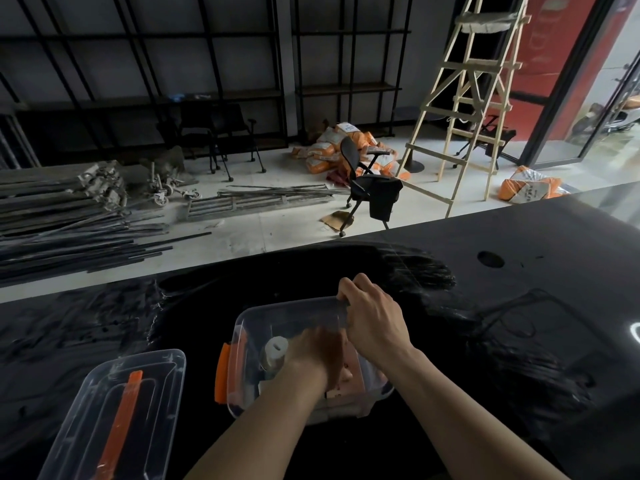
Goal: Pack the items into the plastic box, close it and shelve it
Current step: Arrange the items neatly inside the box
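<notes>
A clear plastic box with an orange latch stands on the black table in front of me. My left hand reaches down inside the box and is blurred; what it holds cannot be made out. A white roll stands in the box beside that hand, and pale pinkish items lie under it. My right hand grips the box's far right rim. The clear lid with an orange handle lies flat on the table to the left of the box.
The table's far edge runs diagonally across the view, with a round hole at right. Beyond it on the floor: metal bars, a black chair, a wooden ladder, orange sacks and black shelving along the wall.
</notes>
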### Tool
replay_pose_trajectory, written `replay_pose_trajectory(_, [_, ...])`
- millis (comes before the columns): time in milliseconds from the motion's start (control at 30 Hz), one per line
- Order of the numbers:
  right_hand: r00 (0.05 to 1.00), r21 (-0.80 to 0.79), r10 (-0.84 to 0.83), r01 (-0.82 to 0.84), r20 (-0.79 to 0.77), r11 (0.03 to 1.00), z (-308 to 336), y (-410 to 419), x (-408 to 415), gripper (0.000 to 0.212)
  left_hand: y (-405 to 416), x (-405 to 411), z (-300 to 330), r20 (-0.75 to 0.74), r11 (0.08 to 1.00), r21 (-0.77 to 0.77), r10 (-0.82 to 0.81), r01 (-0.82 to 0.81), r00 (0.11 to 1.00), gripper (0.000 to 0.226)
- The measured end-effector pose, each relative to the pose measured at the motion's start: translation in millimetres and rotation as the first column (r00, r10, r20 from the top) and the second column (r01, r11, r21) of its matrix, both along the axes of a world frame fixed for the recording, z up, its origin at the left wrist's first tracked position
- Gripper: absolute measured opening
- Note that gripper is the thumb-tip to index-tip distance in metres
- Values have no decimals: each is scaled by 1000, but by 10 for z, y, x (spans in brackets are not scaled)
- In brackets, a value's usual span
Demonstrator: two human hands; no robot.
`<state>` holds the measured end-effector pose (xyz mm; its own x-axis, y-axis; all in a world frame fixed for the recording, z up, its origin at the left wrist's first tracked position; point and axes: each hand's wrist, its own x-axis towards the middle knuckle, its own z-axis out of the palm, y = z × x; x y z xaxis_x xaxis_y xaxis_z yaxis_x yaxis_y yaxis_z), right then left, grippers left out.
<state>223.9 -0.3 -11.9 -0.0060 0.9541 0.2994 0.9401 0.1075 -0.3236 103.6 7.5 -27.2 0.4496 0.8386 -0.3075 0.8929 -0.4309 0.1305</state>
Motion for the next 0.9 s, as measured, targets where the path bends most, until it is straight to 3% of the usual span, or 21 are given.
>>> replay_pose_trajectory(167, [1000, -13, 20, -19, 20, 1000, -6, -66, 7, 32, -27, -111, 73, 1, 985, 170, -14, 14, 1000, 36])
replay_pose_trajectory(300, [1000, -49, 11, -10, 12, 999, 4, -117, 1, 41, -45, -208, 62, 66, 992, 121, 15, -23, 998, 28])
replay_pose_trajectory(733, [1000, -60, 15, -15, 0, 998, -63, -162, 56, 55, -115, -168, 73, -20, 996, 72, -46, 47, 999, 31])
replay_pose_trajectory(800, [1000, -56, 9, -9, -8, 998, -53, -165, 73, 54, -112, -213, 112, 42, 995, 94, 6, -10, 999, 27])
replay_pose_trajectory(900, [998, -35, -57, 57, 1, 998, -33, -195, 97, 56, -91, -315, 276, 207, 965, 244, 39, -91, 977, 15])
